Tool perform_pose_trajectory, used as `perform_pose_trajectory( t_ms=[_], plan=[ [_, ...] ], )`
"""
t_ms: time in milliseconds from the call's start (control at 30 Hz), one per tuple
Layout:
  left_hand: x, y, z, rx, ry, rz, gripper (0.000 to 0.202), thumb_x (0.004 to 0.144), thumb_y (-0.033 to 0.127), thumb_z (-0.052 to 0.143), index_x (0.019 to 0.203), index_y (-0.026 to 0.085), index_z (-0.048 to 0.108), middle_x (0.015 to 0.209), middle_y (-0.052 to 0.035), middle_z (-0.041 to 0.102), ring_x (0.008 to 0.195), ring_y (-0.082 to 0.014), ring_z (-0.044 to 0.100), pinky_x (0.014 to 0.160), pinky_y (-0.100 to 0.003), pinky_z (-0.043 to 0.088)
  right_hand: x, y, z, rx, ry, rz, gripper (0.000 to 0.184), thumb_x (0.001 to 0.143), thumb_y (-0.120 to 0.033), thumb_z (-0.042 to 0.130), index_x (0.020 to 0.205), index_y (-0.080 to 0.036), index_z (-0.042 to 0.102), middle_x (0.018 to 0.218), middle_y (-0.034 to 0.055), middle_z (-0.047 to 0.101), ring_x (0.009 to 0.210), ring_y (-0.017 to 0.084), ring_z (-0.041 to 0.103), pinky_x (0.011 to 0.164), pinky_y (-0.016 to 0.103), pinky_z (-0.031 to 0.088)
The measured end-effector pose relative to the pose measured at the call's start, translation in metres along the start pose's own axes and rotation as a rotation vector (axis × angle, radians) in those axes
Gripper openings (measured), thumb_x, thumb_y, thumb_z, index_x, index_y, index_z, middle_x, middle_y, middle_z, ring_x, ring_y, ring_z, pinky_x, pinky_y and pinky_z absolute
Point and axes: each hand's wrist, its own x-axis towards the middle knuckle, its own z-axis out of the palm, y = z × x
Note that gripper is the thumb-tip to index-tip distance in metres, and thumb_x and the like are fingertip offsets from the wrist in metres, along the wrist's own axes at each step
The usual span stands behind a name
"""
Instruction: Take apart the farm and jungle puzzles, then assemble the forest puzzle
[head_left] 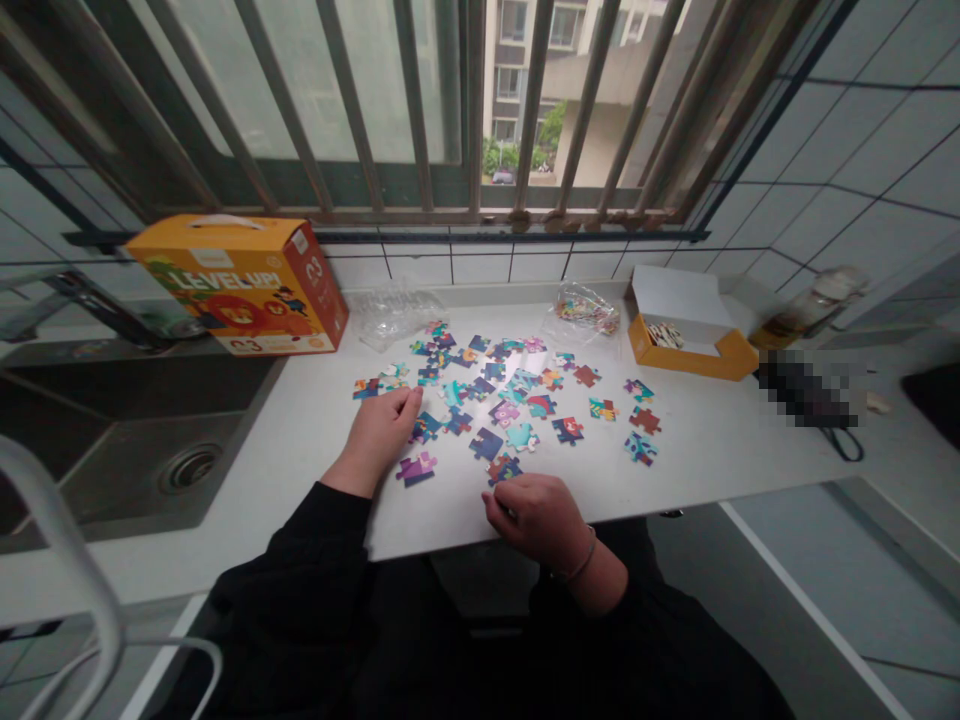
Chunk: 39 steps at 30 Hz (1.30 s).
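Many loose jigsaw pieces (486, 443) lie spread over the white countertop, printed in dark blue, purple, teal and reddish brown. My left hand (382, 430) rests at the left edge of the spread, its fingers curled into a loose fist and no piece showing in it. A purple piece (416, 468) lies just below it. Near the front edge, my right hand (536, 510) is also curled closed, and nothing sticks out of it. A brown and blue piece (504, 468) lies right beyond its knuckles. The palms of both hands are hidden.
An orange carton (240, 290) stands back left beside a sink (191, 470). Clear plastic packaging (394, 315) and a bag of small pieces (585, 310) lie along the wall. Right of these are an opened orange box (694, 345), a bottle (814, 305) and a blurred dark object (806, 388).
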Motion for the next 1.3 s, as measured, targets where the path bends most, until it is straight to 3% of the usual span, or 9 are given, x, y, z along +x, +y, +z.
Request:
perform_pose_trajectory(
  t_ms=[1300],
  plan=[
    [0.0000,-0.0069,0.0036,0.030,-0.050,0.038,0.048,0.105,0.053,0.044,0.066,0.025,0.041,0.060,0.0008,0.052,0.062,-0.0195,0.051,0.066,-0.034,0.032,0.0008,-0.0002,-0.0008,-0.010,-0.008,0.003,0.041,0.110,-0.032,0.058,0.070,-0.023,0.059,0.064,-0.0001,0.063,0.057,0.014,0.052,0.064,0.036,0.028]
  ],
)
